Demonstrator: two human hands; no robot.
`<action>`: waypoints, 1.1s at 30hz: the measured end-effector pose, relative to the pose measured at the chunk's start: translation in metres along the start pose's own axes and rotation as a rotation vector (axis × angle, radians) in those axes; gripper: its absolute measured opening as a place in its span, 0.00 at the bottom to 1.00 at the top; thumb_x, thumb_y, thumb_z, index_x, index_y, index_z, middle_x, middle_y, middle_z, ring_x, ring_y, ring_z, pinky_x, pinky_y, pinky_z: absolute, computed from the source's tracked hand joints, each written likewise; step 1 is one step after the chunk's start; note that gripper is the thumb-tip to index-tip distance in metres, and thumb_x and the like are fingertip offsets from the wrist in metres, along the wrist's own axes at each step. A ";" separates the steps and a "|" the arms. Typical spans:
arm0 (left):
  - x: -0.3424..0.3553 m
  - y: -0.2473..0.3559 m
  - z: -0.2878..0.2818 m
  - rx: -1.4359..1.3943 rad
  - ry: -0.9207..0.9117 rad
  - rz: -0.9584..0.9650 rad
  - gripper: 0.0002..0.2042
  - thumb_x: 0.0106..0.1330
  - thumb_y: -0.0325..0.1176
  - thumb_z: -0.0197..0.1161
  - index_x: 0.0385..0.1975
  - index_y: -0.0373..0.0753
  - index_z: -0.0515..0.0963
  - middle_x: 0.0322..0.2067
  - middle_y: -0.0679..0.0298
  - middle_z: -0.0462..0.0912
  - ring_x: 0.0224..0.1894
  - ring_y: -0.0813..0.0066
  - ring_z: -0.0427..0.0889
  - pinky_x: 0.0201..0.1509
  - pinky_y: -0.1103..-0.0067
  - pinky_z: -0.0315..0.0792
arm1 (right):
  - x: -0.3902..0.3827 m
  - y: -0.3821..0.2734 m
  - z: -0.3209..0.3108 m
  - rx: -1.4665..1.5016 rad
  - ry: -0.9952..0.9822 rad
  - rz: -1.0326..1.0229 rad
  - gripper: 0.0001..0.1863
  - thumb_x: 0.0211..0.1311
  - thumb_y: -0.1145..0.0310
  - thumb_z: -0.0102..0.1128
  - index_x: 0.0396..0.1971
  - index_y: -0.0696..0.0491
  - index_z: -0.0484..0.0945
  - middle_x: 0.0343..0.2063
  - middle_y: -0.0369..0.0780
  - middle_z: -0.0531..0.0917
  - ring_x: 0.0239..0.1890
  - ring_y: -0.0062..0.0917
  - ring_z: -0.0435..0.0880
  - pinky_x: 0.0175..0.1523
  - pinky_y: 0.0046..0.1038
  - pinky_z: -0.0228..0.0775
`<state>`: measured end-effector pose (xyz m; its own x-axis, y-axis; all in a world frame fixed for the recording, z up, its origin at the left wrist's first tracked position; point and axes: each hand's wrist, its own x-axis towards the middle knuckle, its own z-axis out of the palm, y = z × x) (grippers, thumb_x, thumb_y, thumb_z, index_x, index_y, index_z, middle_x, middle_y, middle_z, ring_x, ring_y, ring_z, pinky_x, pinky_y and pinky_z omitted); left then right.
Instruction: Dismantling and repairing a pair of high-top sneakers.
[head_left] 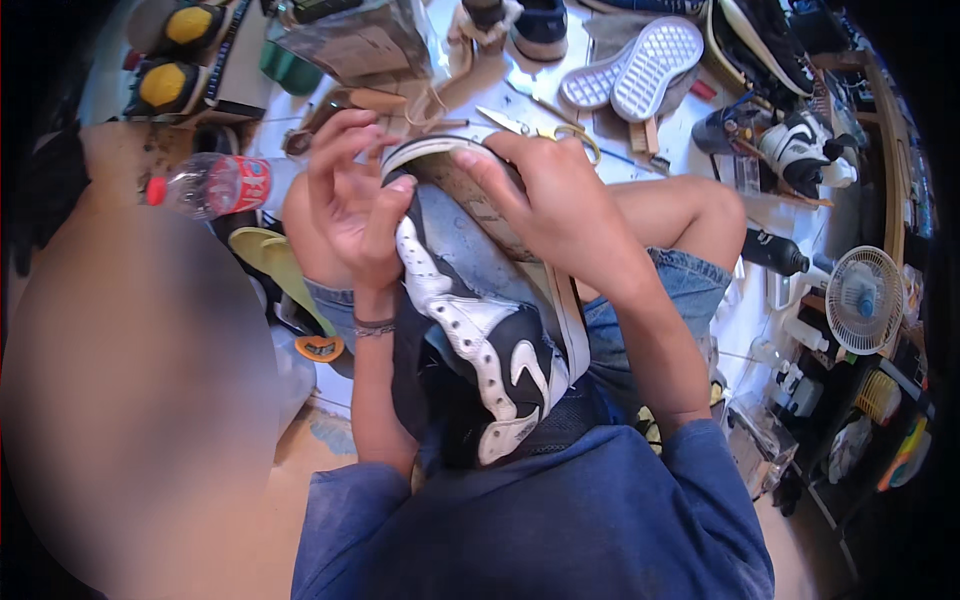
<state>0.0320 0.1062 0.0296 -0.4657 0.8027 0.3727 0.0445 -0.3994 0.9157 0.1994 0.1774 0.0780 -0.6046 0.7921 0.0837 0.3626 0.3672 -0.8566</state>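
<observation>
A black and white sneaker (465,318) is tilted over my lap, its toe pointing away from me. Its upper and its pale sole (572,335) stand apart along the side, and a worn grey inner surface (465,235) shows in the gap. My right hand (565,200) is closed round the toe end of the sole, thumb on the inside. At the toe's left edge, my left hand (350,205) pinches the rim between thumb and forefinger, with the other fingers raised. Whether it also holds something small is hidden. Yellow-handled scissors (545,128) lie just beyond.
A clear plastic bottle with a red label (215,187) lies at the left. White shoe soles (655,72) and a dark cup of tools (720,132) are at the far right. Nearer on that side are a black bottle (775,252) and a round white fan (865,298).
</observation>
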 end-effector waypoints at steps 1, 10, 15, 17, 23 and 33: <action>-0.004 -0.007 -0.010 0.133 -0.014 0.115 0.14 0.49 0.24 0.60 0.38 0.35 0.80 0.51 0.52 0.76 0.54 0.62 0.74 0.65 0.66 0.65 | 0.003 0.010 0.004 -0.011 -0.027 0.006 0.18 0.71 0.59 0.59 0.32 0.62 0.82 0.21 0.55 0.79 0.25 0.50 0.79 0.31 0.40 0.69; -0.017 -0.032 -0.020 0.322 -0.723 -0.034 0.15 0.57 0.41 0.56 0.18 0.36 0.78 0.20 0.61 0.76 0.32 0.60 0.77 0.58 0.59 0.68 | 0.011 0.088 0.030 0.126 -0.137 0.265 0.12 0.71 0.62 0.61 0.43 0.55 0.84 0.26 0.48 0.83 0.25 0.29 0.81 0.33 0.31 0.72; -0.028 -0.038 -0.010 0.202 -0.624 -0.088 0.13 0.49 0.36 0.58 0.10 0.37 0.66 0.15 0.62 0.67 0.21 0.64 0.69 0.46 0.64 0.69 | 0.002 0.140 0.048 0.257 -0.192 0.411 0.14 0.72 0.62 0.61 0.46 0.59 0.84 0.33 0.38 0.87 0.34 0.14 0.80 0.40 0.23 0.75; -0.027 -0.041 -0.010 0.174 -0.603 -0.094 0.11 0.45 0.33 0.59 0.09 0.36 0.66 0.13 0.63 0.65 0.19 0.65 0.67 0.45 0.65 0.69 | -0.001 0.151 0.053 0.490 -0.159 0.424 0.15 0.69 0.58 0.63 0.43 0.54 0.86 0.32 0.50 0.87 0.32 0.38 0.87 0.41 0.32 0.77; -0.027 -0.038 -0.010 0.143 -0.529 -0.124 0.12 0.43 0.30 0.59 0.07 0.36 0.65 0.11 0.65 0.64 0.17 0.68 0.65 0.41 0.67 0.67 | 0.015 0.133 0.025 0.307 -0.353 0.289 0.15 0.66 0.59 0.65 0.44 0.54 0.83 0.28 0.46 0.86 0.30 0.36 0.86 0.40 0.31 0.76; -0.016 0.014 0.010 0.121 -0.540 0.054 0.14 0.45 0.33 0.62 0.07 0.38 0.64 0.11 0.65 0.64 0.16 0.67 0.65 0.39 0.68 0.66 | 0.062 0.074 -0.015 -0.196 -0.349 -0.544 0.12 0.57 0.61 0.71 0.34 0.53 0.82 0.26 0.39 0.82 0.29 0.36 0.82 0.34 0.33 0.73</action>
<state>0.0489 0.0921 0.0380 0.0583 0.9080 0.4149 0.1715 -0.4186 0.8919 0.1995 0.2616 0.0274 -0.9191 0.2779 0.2792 0.0441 0.7769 -0.6281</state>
